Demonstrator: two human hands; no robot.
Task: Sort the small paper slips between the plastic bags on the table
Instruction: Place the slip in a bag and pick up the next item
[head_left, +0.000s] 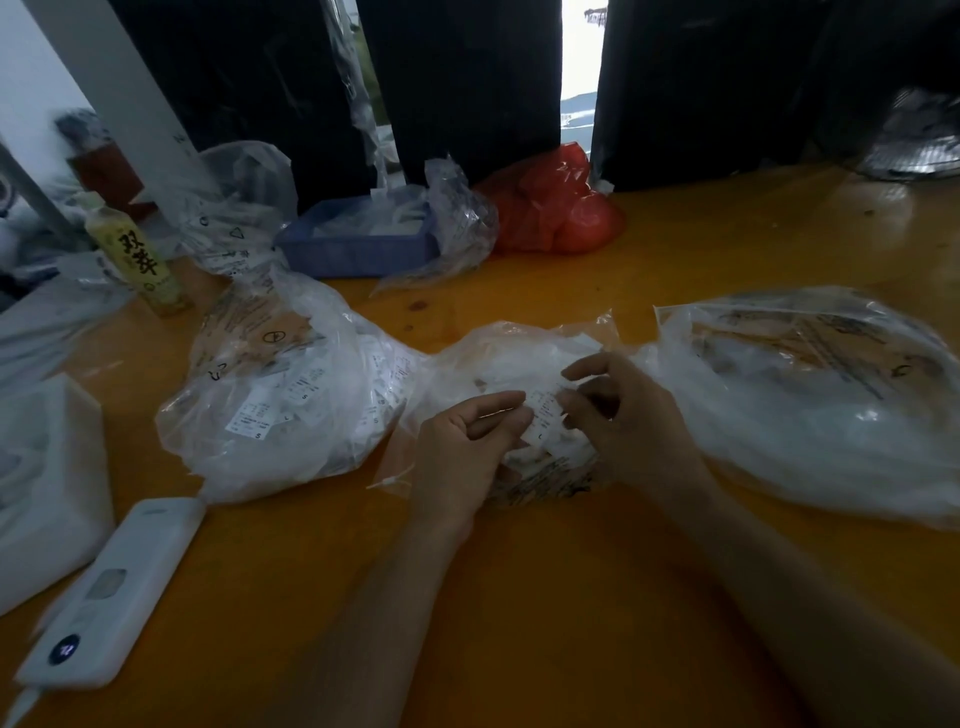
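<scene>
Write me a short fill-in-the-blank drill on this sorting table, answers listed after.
1. Both hands, left and right, pinch one paper ____ between them.
2. The shallow tray at the back of the table is ____ in colour.
3. The bag beside that tray is ____.
4. The bottle stands at the table's far ____ corner.

Missing words: slip; blue; red; left

A glossy orange-yellow surface is being lit dimly, with pale reflections being thrown across its far right part. Behind it, the back of the room is being closed off by dark panels, and bright daylight is being let through a narrow gap between them. At the far left, a white slanted post is being shown against a pale wall.
</scene>
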